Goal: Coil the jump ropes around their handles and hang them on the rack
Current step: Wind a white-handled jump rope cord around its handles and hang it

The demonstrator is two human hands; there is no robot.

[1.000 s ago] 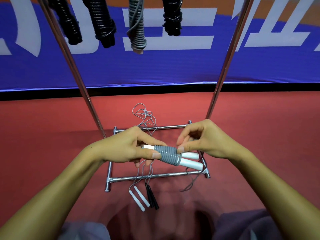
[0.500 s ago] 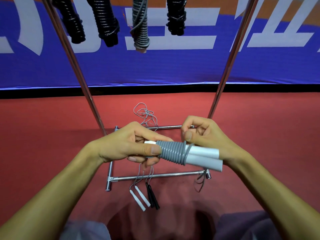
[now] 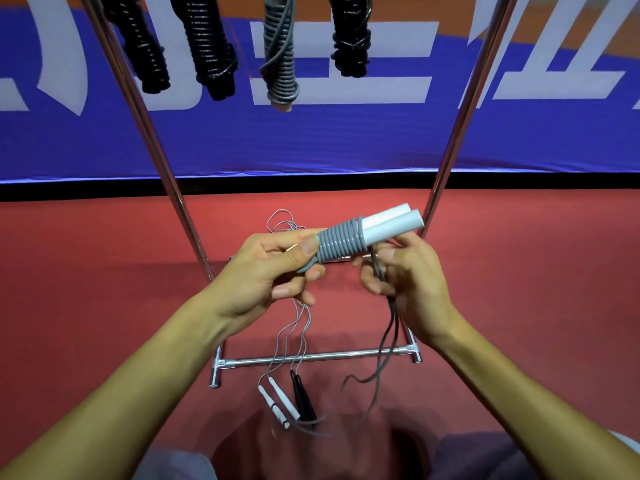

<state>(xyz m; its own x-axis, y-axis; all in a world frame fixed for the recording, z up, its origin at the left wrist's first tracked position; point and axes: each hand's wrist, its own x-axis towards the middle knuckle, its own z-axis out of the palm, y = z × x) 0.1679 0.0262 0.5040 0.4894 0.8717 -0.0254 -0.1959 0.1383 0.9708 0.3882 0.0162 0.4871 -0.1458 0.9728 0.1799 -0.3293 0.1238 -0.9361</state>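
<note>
Head view: two white handles (image 3: pixel 389 223) are held side by side above the red floor (image 3: pixel 86 289), tilted with the free ends up and to the right. Grey rope (image 3: pixel 337 242) is wound in tight coils around their lower part. The coiled end is gripped by the left hand (image 3: pixel 266 271), thumb pressed on the coils, fingers (image 3: pixel 294 292) curled underneath. The loose tail of the same rope (image 3: pixel 388 341) is pinched by the right hand (image 3: pixel 405 275), fingers curled round it just below the handles; the tail is seen hanging down past the wrist and trailing onto the floor near the lower edge. The rack (image 3: pixel 311 356) is stood on the floor directly behind the hands, two chrome uprights rising to the top edge, base bars lying flat. Four coiled ropes are hung from the top: three black bundles (image 3: pixel 207 46) and one grey bundle (image 3: pixel 280 60). Uncoiled ropes are left on the floor: a thin grey cord tangle (image 3: pixel 284 220) behind the hands, running under them to a pair of small white handles (image 3: pixel 277 400) and a pair of black handles (image 3: pixel 303 396), which lie just beside each other in front of the base bar. A blue banner (image 3: pixel 346 140) with white lettering is stretched along the far edge of the floor.
</note>
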